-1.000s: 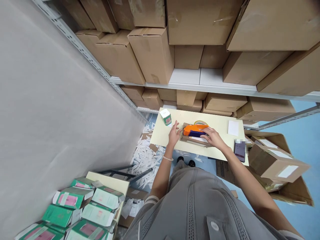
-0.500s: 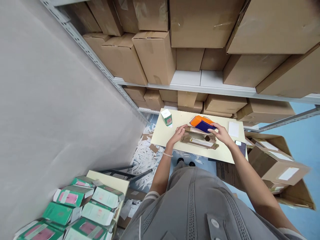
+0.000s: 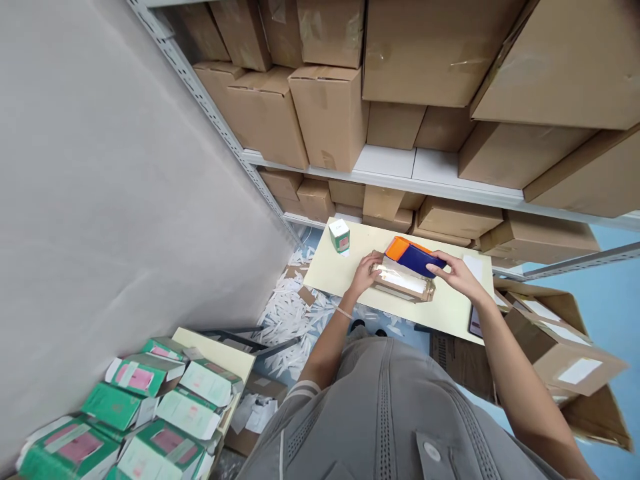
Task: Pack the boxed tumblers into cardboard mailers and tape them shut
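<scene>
On the cream table lies a small cardboard box, with a shiny strip that looks like clear tape and a white label along it. My left hand grips the box's left end, fingers curled over the edge. Closed round the right end of an orange and dark blue tape dispenser is my right hand. The dispenser sits over the far side of the box, its orange end toward my left hand. Whether its edge touches the cardboard is too small to tell.
A small green and white box stands at the table's far left. At the right edge lies a phone, near a large open carton holding boxes. Shelves of cartons rise behind; green boxes fill a side table.
The tape dispenser has tilted and shifted slightly right and nearer in my right hand. A shiny strip now shows on the box, where a darker opening showed before. The view has turned slightly.
</scene>
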`<state>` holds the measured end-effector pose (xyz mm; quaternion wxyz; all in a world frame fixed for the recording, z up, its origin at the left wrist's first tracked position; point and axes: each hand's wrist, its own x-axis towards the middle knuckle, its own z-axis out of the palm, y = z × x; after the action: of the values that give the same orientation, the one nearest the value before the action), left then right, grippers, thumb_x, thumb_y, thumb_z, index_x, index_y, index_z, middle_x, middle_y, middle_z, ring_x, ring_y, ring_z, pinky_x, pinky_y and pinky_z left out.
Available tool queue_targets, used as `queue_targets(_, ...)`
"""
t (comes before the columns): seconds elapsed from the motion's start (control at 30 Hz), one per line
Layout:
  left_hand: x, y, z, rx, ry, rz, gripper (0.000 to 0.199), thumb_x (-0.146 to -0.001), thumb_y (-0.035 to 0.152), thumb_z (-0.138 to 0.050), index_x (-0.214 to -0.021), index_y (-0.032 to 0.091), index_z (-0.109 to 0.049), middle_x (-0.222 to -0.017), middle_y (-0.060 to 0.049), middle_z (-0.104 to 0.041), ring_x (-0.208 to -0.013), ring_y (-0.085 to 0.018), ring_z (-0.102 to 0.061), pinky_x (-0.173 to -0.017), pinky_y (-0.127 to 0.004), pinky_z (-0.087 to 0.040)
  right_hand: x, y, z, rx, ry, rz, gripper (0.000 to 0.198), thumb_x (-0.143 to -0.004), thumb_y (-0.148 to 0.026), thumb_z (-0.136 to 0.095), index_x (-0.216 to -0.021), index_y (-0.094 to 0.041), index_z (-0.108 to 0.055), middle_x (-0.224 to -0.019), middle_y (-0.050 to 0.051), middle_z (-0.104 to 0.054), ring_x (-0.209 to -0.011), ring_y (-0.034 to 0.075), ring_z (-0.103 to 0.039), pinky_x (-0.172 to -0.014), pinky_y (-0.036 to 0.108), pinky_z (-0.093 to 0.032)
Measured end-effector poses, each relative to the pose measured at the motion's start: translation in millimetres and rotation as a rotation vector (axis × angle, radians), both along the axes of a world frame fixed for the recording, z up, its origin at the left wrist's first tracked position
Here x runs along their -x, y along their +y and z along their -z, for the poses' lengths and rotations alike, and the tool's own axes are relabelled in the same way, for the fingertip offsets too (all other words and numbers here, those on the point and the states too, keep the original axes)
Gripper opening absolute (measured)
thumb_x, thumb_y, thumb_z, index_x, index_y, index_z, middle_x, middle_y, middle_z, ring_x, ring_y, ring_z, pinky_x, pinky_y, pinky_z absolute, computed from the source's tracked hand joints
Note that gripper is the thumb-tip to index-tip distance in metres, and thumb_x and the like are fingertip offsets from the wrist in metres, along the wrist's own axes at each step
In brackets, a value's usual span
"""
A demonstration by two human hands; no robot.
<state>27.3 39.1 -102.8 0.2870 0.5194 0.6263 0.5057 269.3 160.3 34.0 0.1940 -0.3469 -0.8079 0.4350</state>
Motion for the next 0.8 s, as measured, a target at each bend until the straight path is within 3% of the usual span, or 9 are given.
queue_targets(0.1,-7.2,0.0,3.3,-0.028,-0.065,-0.028,0.039,-0.087,0.018,-0.056,-0.126,0.019,-0.061,-0.137,-0.012,-0.059,-0.139,-0.025,-0.043,-0.119,-0.045,-0.030,0.8,-4.6,-4.1,0.194,0.058,-0.068,0.045,-0.079,-0.063,-0.067,-0.104,-0.025,-0.070,-0.102,0.005,-0.073,-0.101,0.028,-0.065,-0.087,0.036,-0.053)
queue_targets(0.3,-12.7,-1.4,1.3,-0.014,-0.110,-0.083,0.048,-0.085,0.010,-0.049,-0.132,0.016,-0.055,-0.140,-0.013,-0.056,-0.138,-0.023,-0.044,-0.119,-0.043,-0.031,12.4,-13.7,17.6,0.606,0.222,-0.014,0.054,-0.077,-0.069,-0.065,-0.106,-0.024,-0.071,-0.101,0.007,-0.076,-0.103,0.030,-0.069,-0.088,0.039,-0.054)
queue_targets(0.43,-10.9,-2.4,-3.4,0.030,-0.041,-0.087,0.045,-0.084,0.007,-0.046,-0.125,0.018,-0.061,-0.135,-0.012,-0.059,-0.134,-0.024,-0.046,-0.116,-0.044,-0.033,14.5,-5.0,25.1,0.715,0.140,0.032,0.046,-0.074,-0.062,-0.072,-0.097,-0.023,-0.074,-0.094,0.006,-0.078,-0.095,0.028,-0.072,-0.085,0.038,-0.055)
queue_targets(0.63,-8.4,-8.5,-20.0,0.150,0.254,-0.057,0.045,-0.077,0.005,-0.053,-0.116,0.020,-0.068,-0.128,-0.010,-0.064,-0.129,-0.034,-0.042,-0.112,-0.057,-0.027,22.9,8.0,29.5,0.788,0.011,0.004,0.039,-0.072,-0.053,-0.079,-0.095,-0.022,-0.076,-0.096,0.005,-0.079,-0.086,0.025,-0.074,-0.082,0.036,-0.057)
queue_targets(0.8,1.3,1.1,-27.1,0.165,0.204,0.049,0.037,-0.076,0.003,-0.052,-0.102,0.018,-0.073,-0.112,-0.012,-0.069,-0.115,-0.031,-0.051,-0.107,-0.048,-0.037,28.9,10.6,41.0,0.850,-0.009,0.012,0.033,-0.076,-0.050,-0.072,-0.092,-0.022,-0.074,-0.096,0.007,-0.079,-0.089,0.028,-0.075,-0.087,0.041,-0.059)
